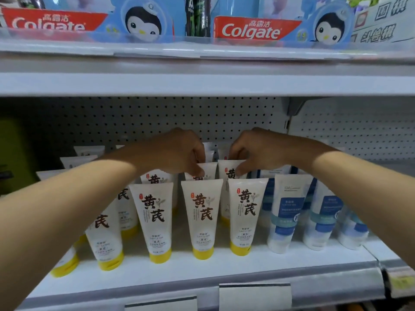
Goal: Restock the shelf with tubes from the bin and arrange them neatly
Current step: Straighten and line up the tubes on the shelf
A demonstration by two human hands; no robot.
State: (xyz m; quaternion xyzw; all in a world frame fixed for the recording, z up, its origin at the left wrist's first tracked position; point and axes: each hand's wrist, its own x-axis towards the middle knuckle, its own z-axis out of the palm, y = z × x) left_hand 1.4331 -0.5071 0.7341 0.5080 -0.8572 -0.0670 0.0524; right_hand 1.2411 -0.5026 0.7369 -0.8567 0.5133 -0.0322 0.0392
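Several white tubes with yellow caps [202,217] stand cap-down in rows on the white shelf [224,268]. Both my arms reach over the front row into the second row. My left hand [177,151] pinches the top edge of a second-row tube [210,169]. Beside it, my right hand [251,149] pinches the top of the neighbouring second-row tube [226,169]. More tube tops show behind my hands, partly hidden. The bin is not in view.
White and blue tubes [286,212] stand to the right of the yellow-capped ones. The shelf above holds Colgate boxes [258,30]. A perforated back panel [134,120] closes the shelf. Price-tag holders [254,296] line the front edge.
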